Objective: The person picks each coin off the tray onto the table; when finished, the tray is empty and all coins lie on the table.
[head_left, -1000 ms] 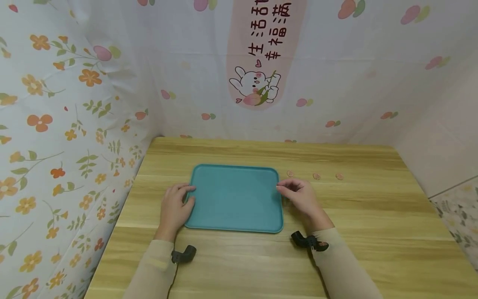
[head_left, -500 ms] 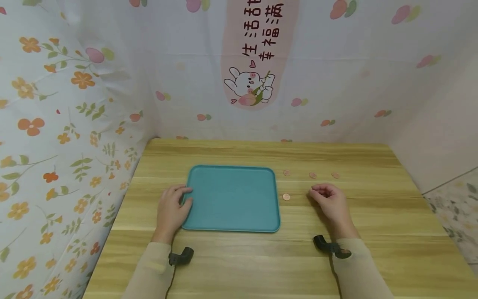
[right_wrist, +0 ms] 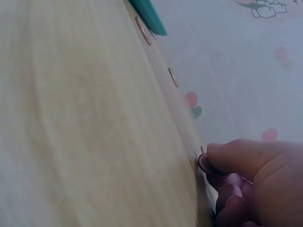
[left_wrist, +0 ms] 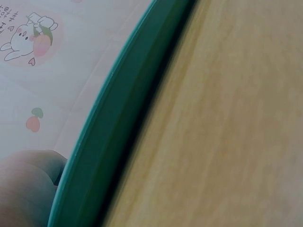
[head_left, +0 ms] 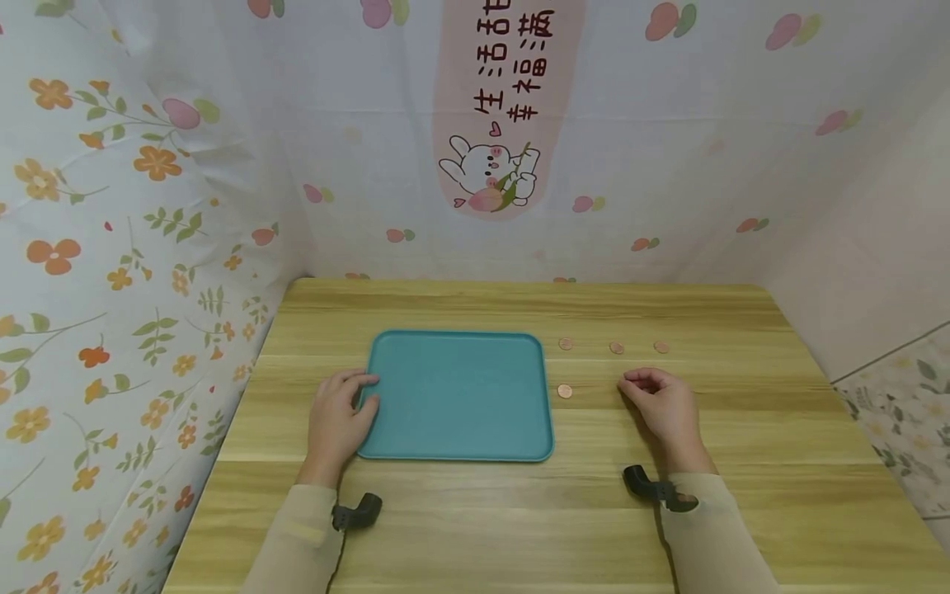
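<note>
A teal rectangular tray [head_left: 456, 396] lies on the wooden table. My left hand [head_left: 337, 421] rests at its left edge, with a fingertip and the thumb [left_wrist: 26, 187] reaching over the rim. To the right of the tray, my right hand [head_left: 664, 417] is low over the table; the right wrist view shows its thumb and finger pinching a copper coin [right_wrist: 204, 164], tilted on edge close to the wood. A copper coin [head_left: 565, 391] lies flat between the tray and my right hand. Farther back, a row holds a coin [head_left: 566, 343], another coin [head_left: 617, 348] and a third coin [head_left: 661, 347].
A white curtain [head_left: 356, 157] printed with fruit and a rabbit hangs behind the table's back edge. Flowered cloth [head_left: 134, 330] borders the left side. Each wrist carries a black camera mount, such as the left mount [head_left: 358, 512] and the right mount [head_left: 656, 488].
My right hand has moved right from the tray's right edge, uncovering the flat coin beside the tray. In the last half second it has hardly moved. The left hand stays on the rim.
</note>
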{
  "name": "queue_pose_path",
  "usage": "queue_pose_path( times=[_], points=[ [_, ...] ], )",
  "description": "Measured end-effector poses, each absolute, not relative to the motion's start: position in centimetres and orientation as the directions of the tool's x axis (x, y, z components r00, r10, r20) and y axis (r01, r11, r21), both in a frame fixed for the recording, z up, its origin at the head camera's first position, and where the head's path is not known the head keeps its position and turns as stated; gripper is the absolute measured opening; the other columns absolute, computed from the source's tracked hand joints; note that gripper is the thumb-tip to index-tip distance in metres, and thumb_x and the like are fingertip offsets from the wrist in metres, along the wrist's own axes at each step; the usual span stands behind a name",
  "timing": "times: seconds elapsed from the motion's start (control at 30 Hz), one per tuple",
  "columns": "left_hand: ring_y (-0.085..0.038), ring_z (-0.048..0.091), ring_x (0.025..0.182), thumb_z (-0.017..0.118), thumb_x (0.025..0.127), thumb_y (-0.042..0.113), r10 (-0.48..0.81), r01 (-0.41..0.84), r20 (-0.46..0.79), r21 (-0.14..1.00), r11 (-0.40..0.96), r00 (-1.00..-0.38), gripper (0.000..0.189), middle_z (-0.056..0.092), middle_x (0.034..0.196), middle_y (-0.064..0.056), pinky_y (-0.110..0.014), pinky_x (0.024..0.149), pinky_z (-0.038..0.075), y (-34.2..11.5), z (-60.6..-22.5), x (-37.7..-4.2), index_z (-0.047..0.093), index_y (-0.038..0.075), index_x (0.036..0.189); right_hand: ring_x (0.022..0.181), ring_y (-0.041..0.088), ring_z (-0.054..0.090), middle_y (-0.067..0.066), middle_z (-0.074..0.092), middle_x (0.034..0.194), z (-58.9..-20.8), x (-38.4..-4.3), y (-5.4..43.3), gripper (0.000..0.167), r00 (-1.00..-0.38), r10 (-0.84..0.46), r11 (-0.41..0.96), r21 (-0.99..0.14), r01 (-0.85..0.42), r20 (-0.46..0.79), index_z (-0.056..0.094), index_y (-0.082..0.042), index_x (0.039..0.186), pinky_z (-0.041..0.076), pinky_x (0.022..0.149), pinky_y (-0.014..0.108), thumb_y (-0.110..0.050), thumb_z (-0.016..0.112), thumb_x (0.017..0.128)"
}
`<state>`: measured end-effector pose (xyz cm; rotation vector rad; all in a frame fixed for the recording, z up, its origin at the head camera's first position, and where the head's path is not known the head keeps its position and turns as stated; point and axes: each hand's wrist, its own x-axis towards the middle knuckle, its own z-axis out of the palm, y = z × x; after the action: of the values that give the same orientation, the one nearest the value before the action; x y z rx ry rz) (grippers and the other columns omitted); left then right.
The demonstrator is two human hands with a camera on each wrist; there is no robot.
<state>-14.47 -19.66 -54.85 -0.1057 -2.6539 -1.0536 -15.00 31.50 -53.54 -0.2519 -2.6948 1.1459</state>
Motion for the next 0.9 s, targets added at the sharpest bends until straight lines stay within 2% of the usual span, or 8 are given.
queue_pose_path(
  times=[0.3,0.5,0.9],
  points=[
    [-0.043,0.055,0.126,0.074,0.093,0.008,-0.046,0.166,0.288,0.667,0.727,-0.957,0.028,0.067,0.135,-0.018,-0.057,0.107,0.04,-19.7,-54.9,-14.5,0.079,0.004,0.12,0.077,0.015,0.062,0.011,0.076,0.092,-53.4,-15.5,31.6,0.015,-0.97,0.185,0.748,-0.663,0.033,0.16,0.08,-0.002,0.103,0.047,0.063,0.017,-0.015,0.081,0.097],
    [-0.043,0.055,0.127,0.074,0.093,0.009,-0.056,0.156,0.286,0.666,0.73,-0.957,0.028,0.068,0.135,-0.018,-0.058,0.107,0.04,-20.0,-54.8,-14.2,0.079,0.004,0.12,0.076,0.014,0.061,0.012,0.076,0.095,-53.5,-15.8,31.2,0.015,-0.97,0.192,0.746,-0.665,0.043,0.152,0.079,-0.002,0.103,0.046,0.063,0.016,-0.015,0.081,0.097],
    [-0.045,0.054,0.127,0.078,0.092,0.013,-0.063,0.159,0.299,0.661,0.733,-0.952,0.028,0.067,0.135,-0.019,-0.059,0.11,0.038,-20.2,-54.8,-13.7,0.079,0.004,0.119,0.08,0.019,0.063,0.012,0.076,0.097,-53.5,-16.2,31.1,0.016,-0.976,0.173,0.736,-0.676,0.036,0.136,0.077,0.0,0.106,0.048,0.065,0.015,-0.013,0.079,0.098]
  ],
)
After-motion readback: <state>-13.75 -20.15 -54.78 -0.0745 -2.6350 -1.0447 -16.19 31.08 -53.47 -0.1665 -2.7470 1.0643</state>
